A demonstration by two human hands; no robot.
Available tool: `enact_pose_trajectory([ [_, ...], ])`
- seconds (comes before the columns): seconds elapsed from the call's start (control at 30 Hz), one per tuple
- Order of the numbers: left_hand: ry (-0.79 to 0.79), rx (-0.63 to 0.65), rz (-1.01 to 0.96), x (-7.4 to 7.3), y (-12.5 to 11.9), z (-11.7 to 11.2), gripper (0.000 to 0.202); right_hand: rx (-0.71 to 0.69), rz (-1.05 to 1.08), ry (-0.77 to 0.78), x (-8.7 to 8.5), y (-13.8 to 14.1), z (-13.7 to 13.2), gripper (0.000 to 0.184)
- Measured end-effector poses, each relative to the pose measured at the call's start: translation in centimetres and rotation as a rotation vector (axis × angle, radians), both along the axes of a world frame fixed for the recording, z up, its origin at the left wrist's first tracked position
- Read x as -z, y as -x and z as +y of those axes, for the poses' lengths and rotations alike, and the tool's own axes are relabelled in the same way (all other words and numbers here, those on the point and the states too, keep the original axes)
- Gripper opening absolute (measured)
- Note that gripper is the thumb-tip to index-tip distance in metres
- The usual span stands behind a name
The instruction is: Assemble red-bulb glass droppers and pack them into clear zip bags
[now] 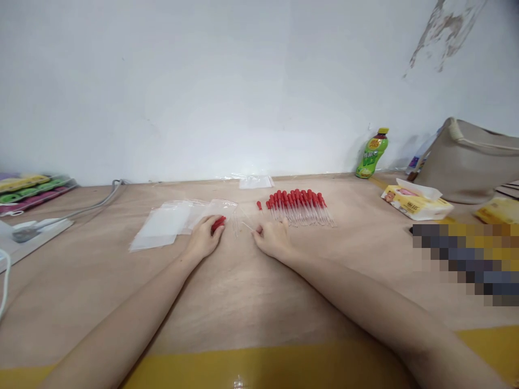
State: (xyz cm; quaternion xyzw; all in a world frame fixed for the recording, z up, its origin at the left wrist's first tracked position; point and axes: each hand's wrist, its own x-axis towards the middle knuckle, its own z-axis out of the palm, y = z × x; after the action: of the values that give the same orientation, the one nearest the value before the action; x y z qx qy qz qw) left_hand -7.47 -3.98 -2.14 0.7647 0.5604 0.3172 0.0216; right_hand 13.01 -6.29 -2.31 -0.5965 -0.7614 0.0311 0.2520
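My left hand (205, 236) is closed around some red rubber bulbs (218, 223), which show between thumb and forefinger. With thumb and fingertips my right hand (274, 237) pinches a thin clear tube (247, 225) that points up and left. Between the hands lie a few loose clear tubes (235, 226) on the table. A row of droppers with red bulbs (300, 200) rests just beyond my right hand, their clear stems toward me. One separate red-bulbed dropper (259, 206) sits left of that row. Clear plastic bags (162, 224) are spread beside my left hand.
Another small stack of bags (255, 182) lies by the wall. At right are a green bottle (371, 154), a tissue pack (419, 202) and a beige bag (470, 162). Coloured packets (36, 189) and a grey cable (93, 208) lie at left.
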Motion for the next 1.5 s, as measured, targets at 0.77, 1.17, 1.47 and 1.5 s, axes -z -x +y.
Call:
enact_pose_trajectory([
  [0.77, -0.076, -0.160, -0.057, 0.2, -1.8, 0.9, 0.021, -0.185, 0.064, -0.188, 1.2, -6.9, -2.7, 0.009],
  [1.17, 0.096, 0.512, -0.012, -0.7, -5.4, -6.5, 0.021, -0.174, 0.187, -0.198, 1.0, -6.9, -3.2, 0.011],
  [1.47, 0.031, 0.395, -0.125, 0.0, -5.9, -5.3, 0.018, -0.424, 0.310, -0.220, 0.9, -6.8, -3.7, 0.017],
  [1.5, 0.052, 0.373, -0.154, 0.0, -5.9, -5.4, 0.018, -0.438, 0.312, -0.228, 0.9, -6.8, -3.8, 0.017],
])
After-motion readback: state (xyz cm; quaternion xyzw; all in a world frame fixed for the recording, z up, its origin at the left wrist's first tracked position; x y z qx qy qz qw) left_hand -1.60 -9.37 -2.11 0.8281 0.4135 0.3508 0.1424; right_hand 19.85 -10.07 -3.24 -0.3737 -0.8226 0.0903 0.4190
